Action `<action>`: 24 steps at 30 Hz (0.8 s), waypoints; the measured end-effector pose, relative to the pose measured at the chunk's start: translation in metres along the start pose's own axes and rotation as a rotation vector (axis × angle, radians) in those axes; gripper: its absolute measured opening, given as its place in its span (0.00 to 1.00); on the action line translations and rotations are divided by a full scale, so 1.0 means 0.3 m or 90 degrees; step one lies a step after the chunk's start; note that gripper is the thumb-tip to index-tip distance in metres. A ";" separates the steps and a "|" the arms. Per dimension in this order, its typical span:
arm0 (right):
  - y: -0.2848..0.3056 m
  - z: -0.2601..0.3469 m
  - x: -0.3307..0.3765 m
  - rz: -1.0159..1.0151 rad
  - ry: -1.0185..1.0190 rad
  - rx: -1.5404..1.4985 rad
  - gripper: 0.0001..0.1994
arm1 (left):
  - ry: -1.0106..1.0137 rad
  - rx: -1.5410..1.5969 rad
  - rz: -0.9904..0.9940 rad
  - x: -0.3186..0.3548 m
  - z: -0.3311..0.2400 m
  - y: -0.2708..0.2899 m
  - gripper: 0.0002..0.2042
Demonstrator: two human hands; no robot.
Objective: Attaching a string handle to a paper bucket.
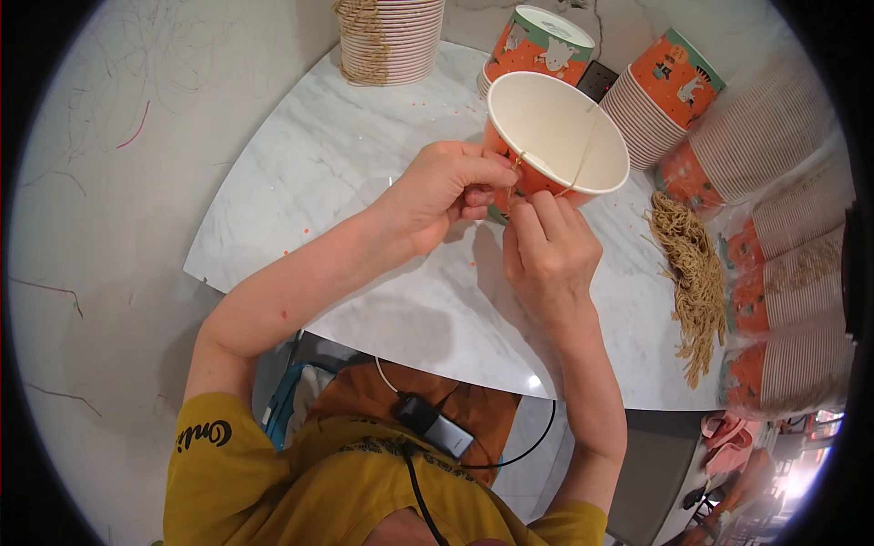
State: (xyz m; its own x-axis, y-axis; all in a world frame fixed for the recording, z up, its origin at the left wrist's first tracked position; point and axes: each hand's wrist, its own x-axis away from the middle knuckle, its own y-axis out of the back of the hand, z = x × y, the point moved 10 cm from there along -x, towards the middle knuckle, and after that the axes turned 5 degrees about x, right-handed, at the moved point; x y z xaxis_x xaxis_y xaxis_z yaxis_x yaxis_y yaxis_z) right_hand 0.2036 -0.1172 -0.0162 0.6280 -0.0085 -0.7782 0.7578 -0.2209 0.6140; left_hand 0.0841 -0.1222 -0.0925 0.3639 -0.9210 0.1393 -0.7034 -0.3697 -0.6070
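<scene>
A white-lined paper bucket (546, 114) with an orange printed outside stands tilted toward me on the table. A thin tan string (584, 156) runs across its mouth and over the near rim. At the rim's left front, my left hand (455, 193) is closed, pinching the string by thumb and fingertips against the bucket's outside. Just to the right, my right hand (553, 250) is also closed, its fingertips pinching string below the rim. The fingers partly hide the string between the hands.
A bundle of tan strings (687, 273) lies at the right of the marbled table (364, 173). Behind are bucket stacks (539, 50), (660, 86) and another stack draped with strings (396, 41). Plastic-wrapped bucket stacks (787, 264) line the right edge. A power bank (446, 434) rests on my lap.
</scene>
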 end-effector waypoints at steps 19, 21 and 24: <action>0.007 0.018 0.004 -0.015 0.037 0.015 0.10 | -0.182 -0.218 -0.024 0.000 -0.117 -0.010 0.06; 0.003 0.020 0.007 -0.031 0.031 -0.002 0.13 | -0.253 -0.295 -0.018 0.000 -0.143 -0.013 0.06; 0.013 0.035 0.004 -0.068 0.042 -0.010 0.10 | -0.295 -0.367 -0.017 0.013 -0.156 -0.025 0.06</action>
State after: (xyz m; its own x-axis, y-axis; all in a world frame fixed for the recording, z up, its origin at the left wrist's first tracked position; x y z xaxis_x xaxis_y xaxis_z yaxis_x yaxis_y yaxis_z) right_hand 0.2054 -0.1283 -0.0162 0.5537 0.0785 -0.8290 0.8232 -0.2013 0.5308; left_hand 0.0622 -0.1287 -0.0508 0.5161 -0.8113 -0.2745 -0.8534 -0.5145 -0.0837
